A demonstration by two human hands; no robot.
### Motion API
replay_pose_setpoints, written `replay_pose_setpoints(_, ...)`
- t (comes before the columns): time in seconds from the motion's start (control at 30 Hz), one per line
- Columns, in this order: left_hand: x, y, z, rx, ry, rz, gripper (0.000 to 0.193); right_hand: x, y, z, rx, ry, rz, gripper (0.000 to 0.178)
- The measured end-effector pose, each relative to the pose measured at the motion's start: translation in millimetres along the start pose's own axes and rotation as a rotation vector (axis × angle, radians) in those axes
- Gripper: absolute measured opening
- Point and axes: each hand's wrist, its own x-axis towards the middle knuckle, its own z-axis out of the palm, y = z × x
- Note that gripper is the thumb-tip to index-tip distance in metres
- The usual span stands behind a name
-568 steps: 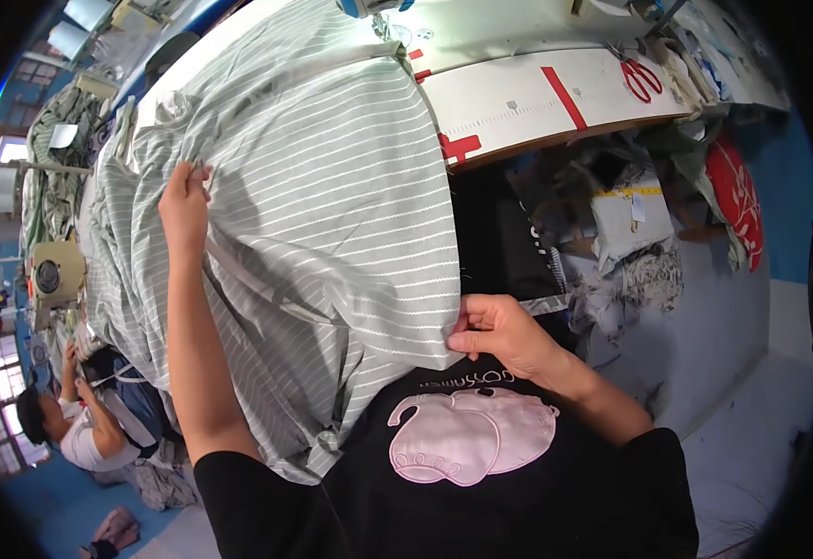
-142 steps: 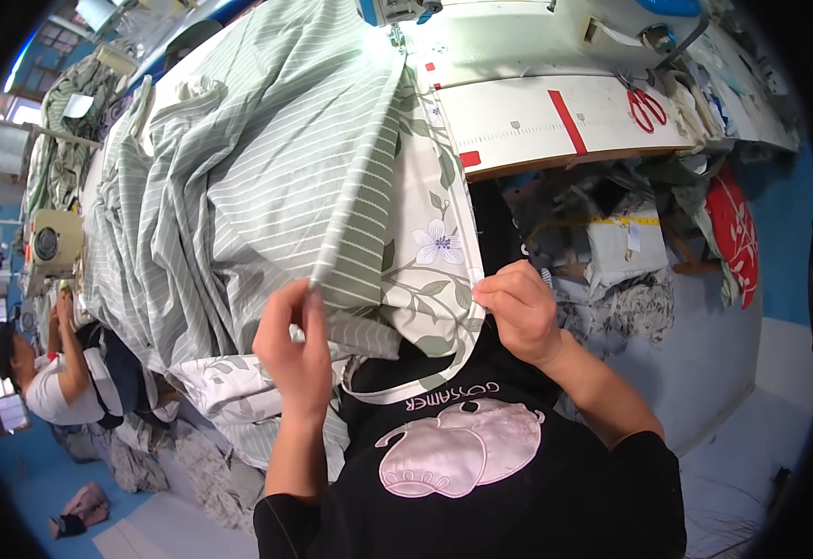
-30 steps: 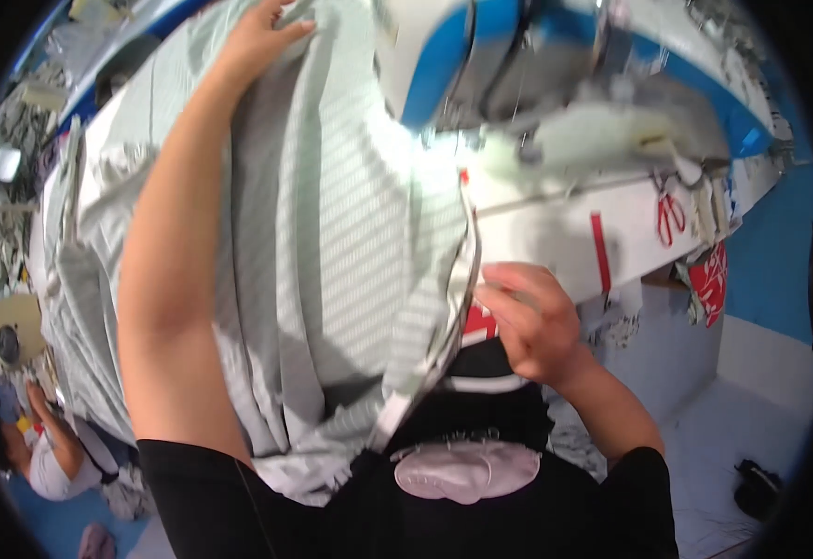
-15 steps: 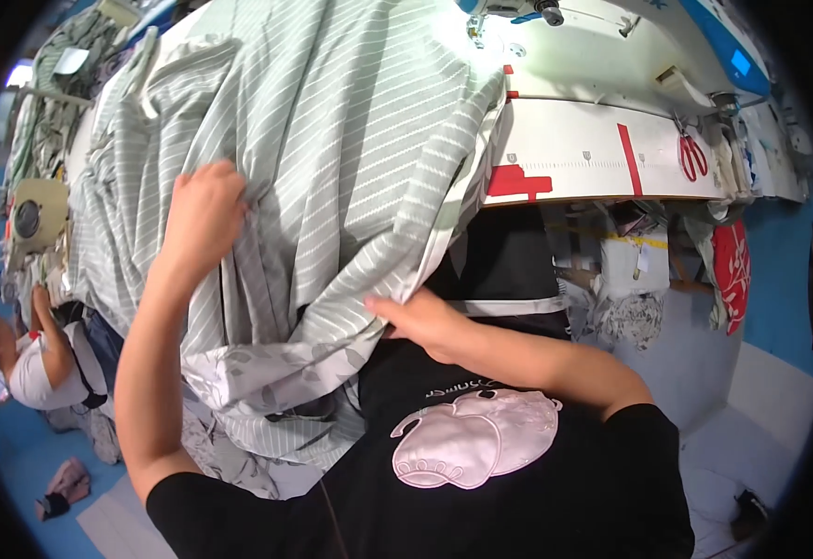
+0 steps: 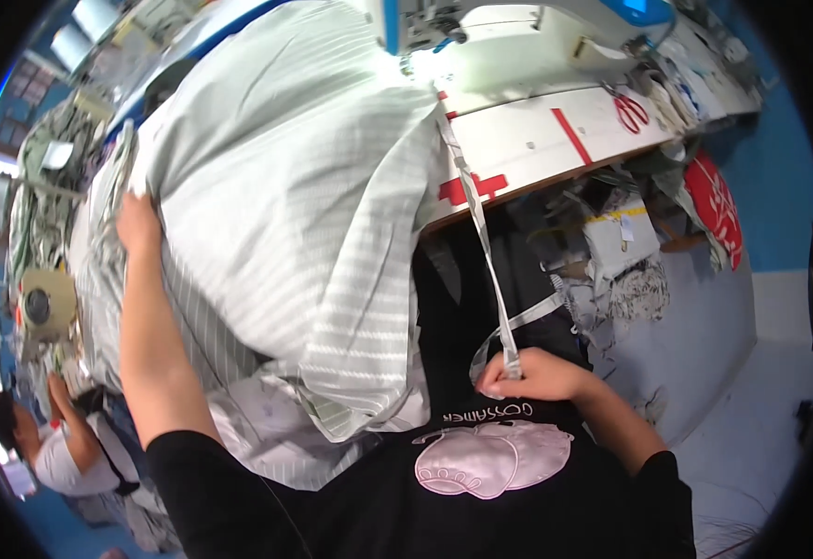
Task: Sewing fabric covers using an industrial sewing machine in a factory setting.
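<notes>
A large pale grey-green cloth with white stripes (image 5: 267,205) covers the left of the sewing table and hangs over its front edge. My left hand (image 5: 138,224) is closed on the cloth's bunched far-left part, arm stretched out. In front of my body, my right hand (image 5: 542,374) pinches a narrow pale fabric strip (image 5: 487,256). Taut, the strip runs up along the cloth's right edge toward the lit needle area of the white and blue sewing machine (image 5: 509,56). Part of it loops beside my fingers.
Red-handled scissors (image 5: 630,112) lie on the white table (image 5: 518,140) with red tape marks. Below hang fabric bundles (image 5: 637,289) and a red patterned cloth (image 5: 712,210). A co-worker (image 5: 76,447) sits at far left, near fabric piles.
My left hand has moved outward to the left, spreading the cloth flatter. My right hand has left the cloth's edge, moved right and down, and now holds the strip taut.
</notes>
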Motion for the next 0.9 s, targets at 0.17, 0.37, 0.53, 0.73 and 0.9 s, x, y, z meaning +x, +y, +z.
replay_pose_setpoints(0.17, 1.3, 12.5, -40.6, 0.024, -0.178, 0.018, 0.030, -1.6, 5.6, -33.5, 0.121, 0.739, -0.146, 0.050)
replay_pose_setpoints(0.37, -12.5, 40.2, -113.8, -1.144, -0.178, 0.059, 0.035, 62.4, -88.3, -15.4, 0.134, 0.364, -0.286, 0.050)
replay_pose_setpoints(0.53, -139.6, 179.4, -217.8, -1.741, -0.944, 0.029, 0.053, 79.5, -144.8, 97.6, -0.748, 0.085, -0.702, 0.031)
replay_pose_setpoints(0.73, -221.1, 200.7, -249.0, -1.958, -1.574, 0.108, 0.041, 68.5, -90.9, 85.0, -0.376, -0.624, -0.570, 0.032)
replay_pose_setpoints(0.9, -249.1, 190.2, -245.6, -1.722, -1.318, -0.055, 0.030, 93.9, 1.1, 5.9, 0.319, 0.555, -0.143, 0.022)
